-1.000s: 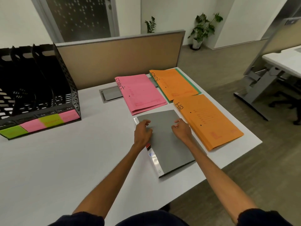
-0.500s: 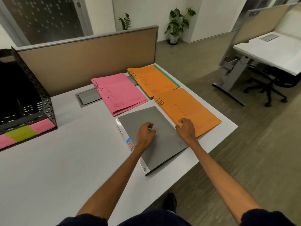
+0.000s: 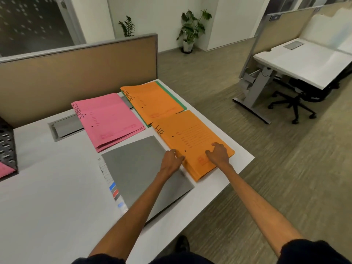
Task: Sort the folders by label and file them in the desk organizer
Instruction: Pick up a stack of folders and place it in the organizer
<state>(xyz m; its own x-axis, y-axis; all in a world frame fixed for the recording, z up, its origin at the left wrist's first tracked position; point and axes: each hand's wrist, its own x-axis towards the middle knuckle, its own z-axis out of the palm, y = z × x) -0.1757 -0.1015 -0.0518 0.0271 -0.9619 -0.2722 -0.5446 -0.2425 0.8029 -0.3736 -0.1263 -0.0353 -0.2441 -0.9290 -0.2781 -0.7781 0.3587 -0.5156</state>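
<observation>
An orange folder marked HR (image 3: 192, 136) lies flat near the desk's right edge. My left hand (image 3: 171, 161) touches its left edge with the fingertips. My right hand (image 3: 218, 154) rests spread on its near right corner. Neither hand has lifted it. A grey folder (image 3: 137, 164) lies under my left forearm, to the left of the HR one. A pink folder marked FINANCE (image 3: 108, 119) and an orange one marked ADMIN (image 3: 154, 100), lying on a green folder (image 3: 182, 103), sit farther back. Only a corner of the black desk organizer (image 3: 6, 147) shows at the far left.
A tan partition (image 3: 76, 73) closes the back of the white desk (image 3: 47, 197). A grey cable hatch (image 3: 66, 126) lies beside the pink folder. The desk's right edge drops to the floor; another desk (image 3: 308, 61) and a chair (image 3: 291, 105) stand beyond.
Both hands have left the grey folder and moved right onto the orange HR folder. The view has swung right, pushing the organizer almost out of frame.
</observation>
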